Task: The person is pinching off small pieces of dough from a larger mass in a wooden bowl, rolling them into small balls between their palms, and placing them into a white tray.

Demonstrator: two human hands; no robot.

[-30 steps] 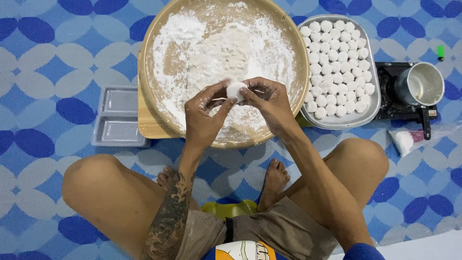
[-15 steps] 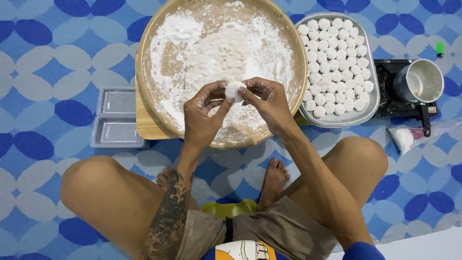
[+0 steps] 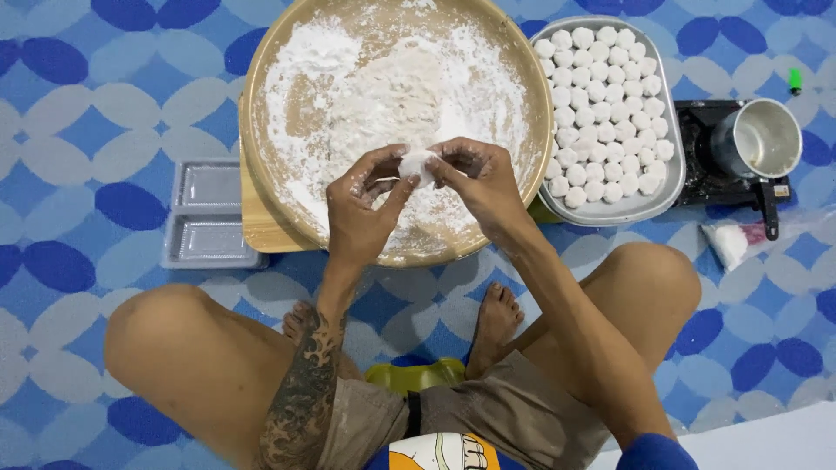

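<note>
Dough ball [image 3: 416, 163] stays pinched between your left hand [image 3: 361, 209] and right hand [image 3: 479, 183], both grasping it above floured round tray [image 3: 261, 104]; position unchanged, shaping continues, judged unfinished.

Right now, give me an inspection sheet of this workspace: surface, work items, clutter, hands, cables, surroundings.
Surface: blue and white patterned floor mat.
Work items: small white dough piece; round wooden tray dusted with white flour; oval metal tray filled with white dough balls.
Clutter: two clear plastic containers; metal pot on black stove; plastic bag of white powder; small green object.
Hands: left hand and right hand pinch the dough piece over the wooden tray.
Cables: nothing seen.
Surroundings: nothing seen.
</note>
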